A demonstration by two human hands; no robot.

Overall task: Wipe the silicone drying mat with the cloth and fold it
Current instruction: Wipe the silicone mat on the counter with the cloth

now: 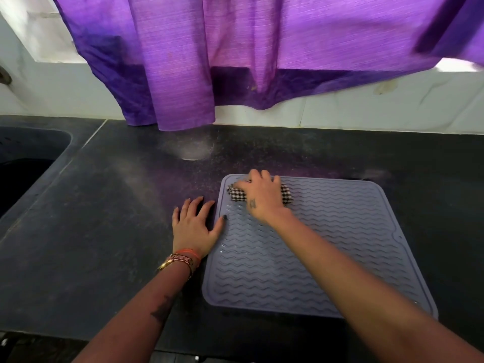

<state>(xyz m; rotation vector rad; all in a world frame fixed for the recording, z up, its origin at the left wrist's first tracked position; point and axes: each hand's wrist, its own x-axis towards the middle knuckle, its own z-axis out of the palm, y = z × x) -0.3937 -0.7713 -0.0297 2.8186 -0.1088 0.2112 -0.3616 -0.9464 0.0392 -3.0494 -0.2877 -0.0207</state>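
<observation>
A blue-grey silicone drying mat [327,239] with wavy ridges lies flat on the dark countertop [104,231]. My right hand [262,197] grips a bunched black-and-white checked cloth [286,196] and presses it on the mat's far left corner. The cloth shows on both sides of the hand. My left hand [193,224] lies flat, fingers spread, on the counter beside the mat's left edge, with its thumb tip resting on the mat's rim.
A dark sink basin [23,166] is sunk into the counter at the far left. A purple curtain [235,61] hangs over the back wall, its hem just above the counter. White tiles [392,108] line the back. The counter's front edge runs along the bottom.
</observation>
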